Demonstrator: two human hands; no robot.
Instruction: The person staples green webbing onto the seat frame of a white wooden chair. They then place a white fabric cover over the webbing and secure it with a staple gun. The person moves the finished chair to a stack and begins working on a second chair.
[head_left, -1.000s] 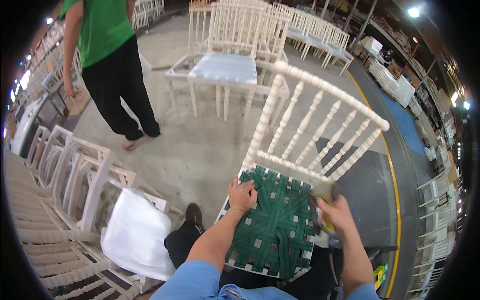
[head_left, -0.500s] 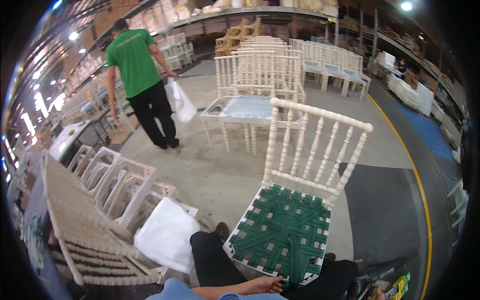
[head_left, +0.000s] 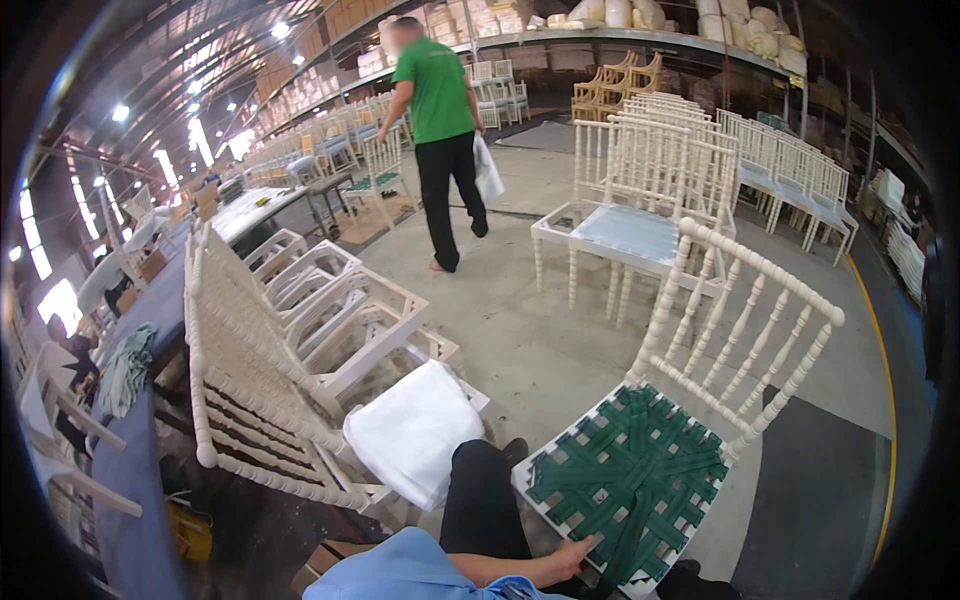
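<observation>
A cream chair point(head_left: 750, 300) with turned spindles stands before me at the right. Its seat is woven from dark green webbing point(head_left: 630, 465), with strips crossing diagonally and a bundled strip running down to the near edge. My left hand point(head_left: 570, 560) is at the near left edge of that seat, its fingers closed on the rim; the fingertips are small and partly hidden. My right hand is out of the picture. Left of my knee, a folded white cloth point(head_left: 410, 430) lies on an overturned cream chair point(head_left: 250, 370).
A person in a green shirt point(head_left: 440, 90) stands farther off, holding a white cloth point(head_left: 487, 172). Cream chairs point(head_left: 650, 190) stand in rows behind. A blue-covered table point(head_left: 140, 480) runs along the left, with a greenish cloth point(head_left: 128, 370) on it. White frames point(head_left: 350, 300) are stacked nearby.
The view has swung left, so things sit farther right. My left hand has reached the seat's near left edge. My right hand, beside a yellow-green package before, has left the view.
</observation>
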